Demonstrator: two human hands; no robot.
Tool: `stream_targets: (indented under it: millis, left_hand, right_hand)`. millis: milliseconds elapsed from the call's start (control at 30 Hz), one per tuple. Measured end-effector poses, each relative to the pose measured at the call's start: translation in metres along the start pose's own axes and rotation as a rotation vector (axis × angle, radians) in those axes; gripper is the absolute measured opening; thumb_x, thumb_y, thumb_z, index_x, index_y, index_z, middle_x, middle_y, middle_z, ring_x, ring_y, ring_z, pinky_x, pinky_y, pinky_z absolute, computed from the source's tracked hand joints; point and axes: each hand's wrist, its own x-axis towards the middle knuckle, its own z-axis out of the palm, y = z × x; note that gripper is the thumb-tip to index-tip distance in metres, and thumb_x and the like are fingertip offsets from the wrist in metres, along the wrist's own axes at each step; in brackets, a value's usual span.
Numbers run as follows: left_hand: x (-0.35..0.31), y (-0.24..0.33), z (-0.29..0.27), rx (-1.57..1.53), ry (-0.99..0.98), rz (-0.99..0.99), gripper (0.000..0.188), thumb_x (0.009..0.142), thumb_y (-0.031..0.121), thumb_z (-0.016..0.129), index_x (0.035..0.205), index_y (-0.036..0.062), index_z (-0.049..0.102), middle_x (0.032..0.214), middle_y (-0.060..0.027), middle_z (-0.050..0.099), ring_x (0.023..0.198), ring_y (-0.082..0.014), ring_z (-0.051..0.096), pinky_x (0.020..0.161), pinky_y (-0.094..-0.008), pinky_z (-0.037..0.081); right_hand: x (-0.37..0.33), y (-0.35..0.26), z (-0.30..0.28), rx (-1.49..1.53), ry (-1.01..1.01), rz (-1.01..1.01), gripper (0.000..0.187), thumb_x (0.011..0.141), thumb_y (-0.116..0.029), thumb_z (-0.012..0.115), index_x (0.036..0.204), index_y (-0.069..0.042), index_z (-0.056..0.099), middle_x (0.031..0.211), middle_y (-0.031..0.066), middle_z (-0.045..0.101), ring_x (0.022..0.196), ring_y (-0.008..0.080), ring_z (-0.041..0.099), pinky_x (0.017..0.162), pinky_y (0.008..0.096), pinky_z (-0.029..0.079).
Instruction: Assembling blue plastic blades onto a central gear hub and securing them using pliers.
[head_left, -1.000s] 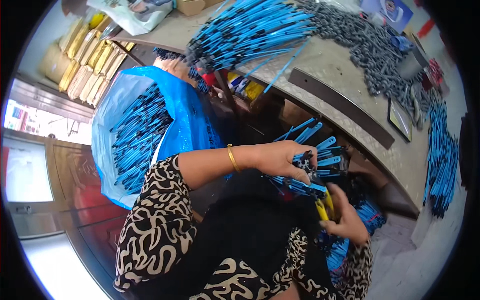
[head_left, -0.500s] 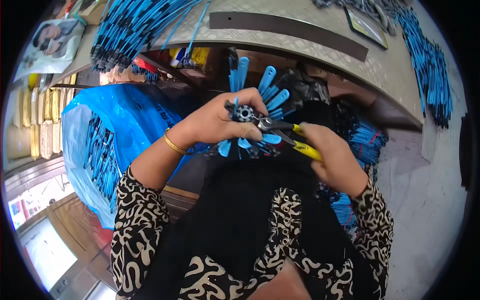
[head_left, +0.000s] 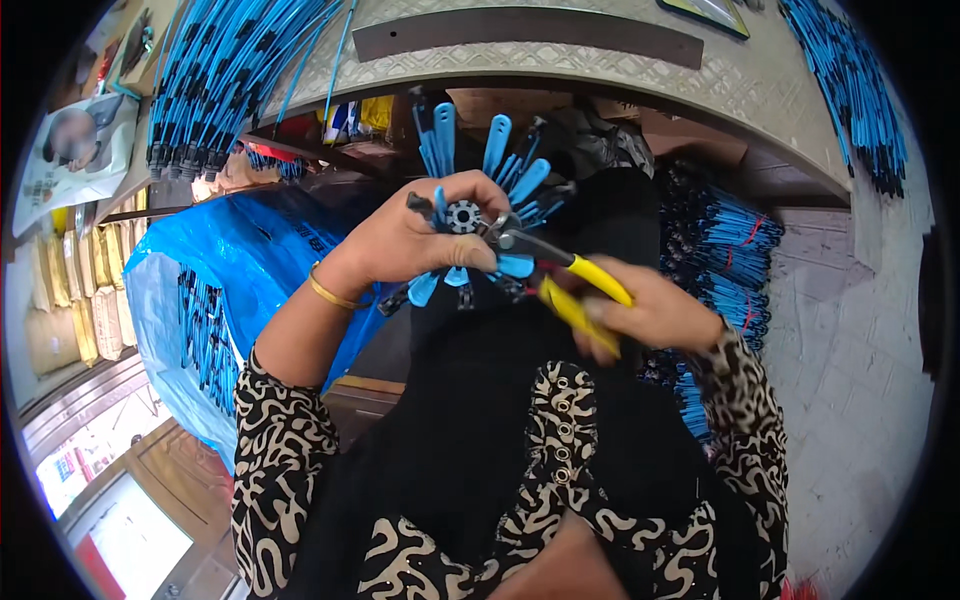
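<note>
My left hand is closed around a folded bundle of light-blue arms set about a round, dark notched hub. The arms fan out above and below my fingers, some with flat, holed blue ends and others with black tips. In my right hand is a pair of pliers with yellow handles. Its metal jaws are at the hub's right side, close to my left thumb; what they grip, if anything, is too small to tell. The two handles stand apart, and the right fingers are slightly blurred.
A bench curves across the far side, with blue rod bundles at its left and more rods at its right. Left of me is a blue plastic bag of rods. Tied bundles are stacked at my right.
Both hands and the hub bundle have shifted a little to the left. My right hand has lowered slightly relative to the hub, tilting the pliers' handles downward.
</note>
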Motion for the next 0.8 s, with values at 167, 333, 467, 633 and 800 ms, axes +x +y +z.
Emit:
stream_targets:
  millis: [167,333,467,633,800]
  left_hand:
    - [0.010,0.008,0.003,-0.002,-0.129,-0.035,0.035,0.068,0.021,0.075,0.093,0.0028,0.059,0.081,-0.0008,0.056,0.078,-0.0097,0.052,0.071,-0.0247,0.043]
    - [0.009,0.006,0.002,-0.002,-0.096,-0.001,0.031,0.070,0.016,0.075,0.093,0.0027,0.059,0.080,-0.0003,0.057,0.078,-0.0085,0.052,0.070,-0.0237,0.044]
    - [0.008,0.006,0.003,-0.053,-0.093,0.003,0.033,0.070,0.017,0.075,0.095,0.0026,0.059,0.081,-0.0001,0.057,0.079,-0.0088,0.052,0.070,-0.0238,0.044]
    - [0.010,0.001,0.004,-0.042,-0.142,0.057,0.038,0.070,0.019,0.075,0.100,0.0028,0.059,0.082,-0.0001,0.058,0.077,-0.0090,0.052,0.070,-0.0240,0.044]
    - [0.009,0.006,0.005,-0.027,-0.181,-0.063,0.054,0.065,0.035,0.078,0.104,0.0013,0.060,0.087,-0.0030,0.059,0.081,-0.0116,0.054,0.074,-0.0266,0.044]
  right_hand:
    - [0.023,0.056,-0.030,0.773,-0.753,0.113,0.050,0.084,-0.012,0.050,0.129,0.000,0.033,0.081,0.0187,0.061,0.062,0.0209,0.063,0.056,0.0285,0.051]
    - [0.020,0.045,-0.035,0.624,-0.643,0.082,0.045,0.085,-0.013,0.049,0.125,0.002,0.035,0.081,0.0203,0.061,0.065,0.0218,0.064,0.059,0.0304,0.052]
    - [0.022,0.049,-0.034,0.643,-0.622,0.083,0.039,0.087,-0.017,0.049,0.119,0.003,0.038,0.080,0.0212,0.060,0.064,0.0229,0.063,0.058,0.0310,0.053]
    - [0.026,0.055,-0.034,0.659,-0.597,0.083,0.034,0.090,-0.022,0.049,0.110,0.005,0.043,0.079,0.0222,0.060,0.063,0.0242,0.063,0.058,0.0317,0.054]
    - [0.028,0.054,-0.035,0.710,-0.740,0.076,0.032,0.091,-0.029,0.049,0.098,0.003,0.047,0.087,0.0226,0.060,0.073,0.0258,0.064,0.065,0.0325,0.055]
